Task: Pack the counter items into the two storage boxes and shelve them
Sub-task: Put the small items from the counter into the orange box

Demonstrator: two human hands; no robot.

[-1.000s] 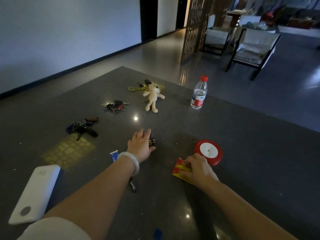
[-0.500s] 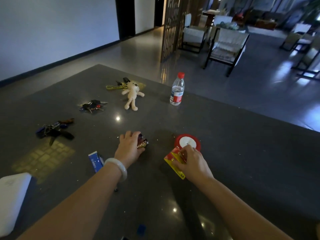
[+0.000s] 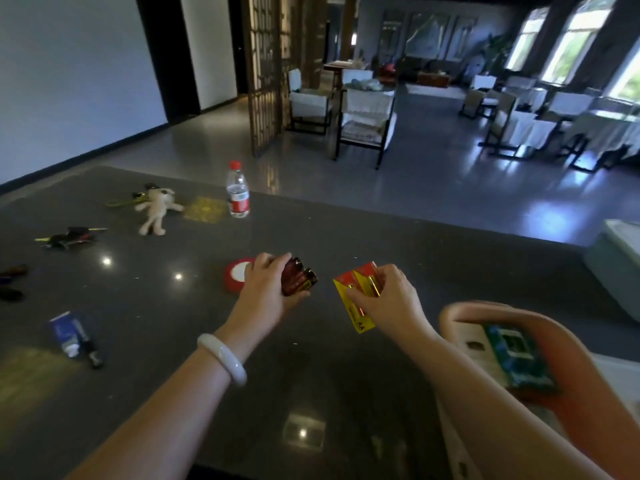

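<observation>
Dim and wide, the hall behind holds a wooden lattice screen (image 3: 265, 74), dark-framed chairs (image 3: 363, 123) with white cushions and bright windows on the right, all standing on a glossy grey floor. From the head camera, the dark speckled counter (image 3: 311, 375) fills the lower half of the picture. The left hand (image 3: 268, 289), with a white bracelet (image 3: 223, 358) on its wrist, is curled over a small bundle of dark red batteries (image 3: 298, 280), gripping them just above the counter. Just behind this hand lies a roll of red tape (image 3: 235, 275), flat and partly hidden by the fingers. The right hand (image 3: 391, 299) pinches a yellow and red AA battery pack (image 3: 356, 306), thumb on its face and fingers along its far edge, the pack tilted and close beside the batteries but not touching them. To the right of that forearm sits a pink storage box (image 3: 502, 308), blurred, with a green packet (image 3: 517, 358) inside it. A pale green storage box (image 3: 613, 268) stands further off at the right edge of the counter. On the left a blue tube (image 3: 67, 332) lies near the front, a bunch of keys (image 3: 71, 234) further back, a cream plush toy (image 3: 157, 209) beyond that, and a water bottle (image 3: 238, 190) with a red cap stands upright near the far edge.
</observation>
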